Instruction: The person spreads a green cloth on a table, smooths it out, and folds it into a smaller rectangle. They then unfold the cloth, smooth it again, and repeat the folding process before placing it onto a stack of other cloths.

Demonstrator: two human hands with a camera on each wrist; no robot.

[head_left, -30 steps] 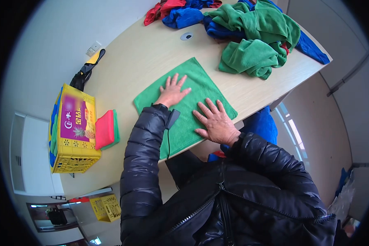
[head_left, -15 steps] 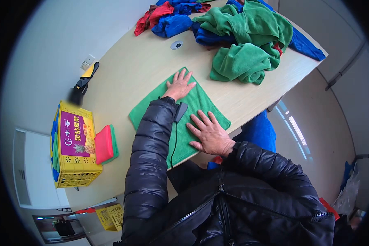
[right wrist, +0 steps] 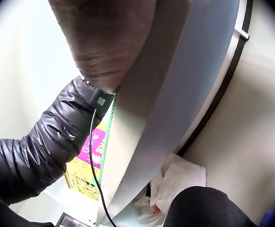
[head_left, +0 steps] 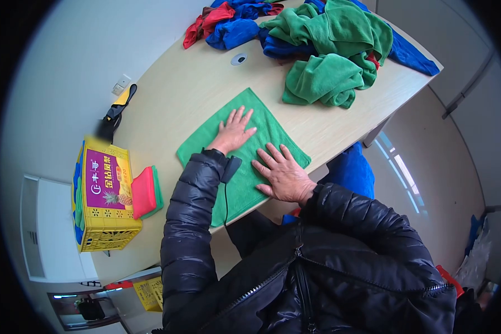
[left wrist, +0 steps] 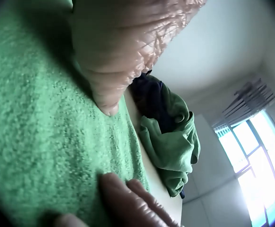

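A green towel (head_left: 228, 186) lies spread flat on the table, one corner toward the far side and its near edge along the table's front. My left hand (head_left: 234, 133) rests on its middle-left part, fingers spread and straight. To the right, my right hand (head_left: 285, 173) lies flat on the towel close to the front edge, fingers also spread. In the left wrist view the left hand (left wrist: 113, 52) shows close up over the fuzzy towel (left wrist: 52, 127), with fingertips of the right hand (left wrist: 132, 203) at the bottom. The right wrist view holds mostly the right hand's side (right wrist: 109, 42).
Crumpled green towels (head_left: 323, 78) and blue towels (head_left: 234, 34) are heaped at the back. At left stands a yellow crate (head_left: 108, 234), with a folded red towel (head_left: 143, 192) on a green one beside it. A cable grommet (head_left: 239, 59) sits in the tabletop (head_left: 195, 89).
My left hand slid out toward the towel's far corner, then came back toward its middle. My right hand stayed flat near the front edge. The head view shifted slightly.
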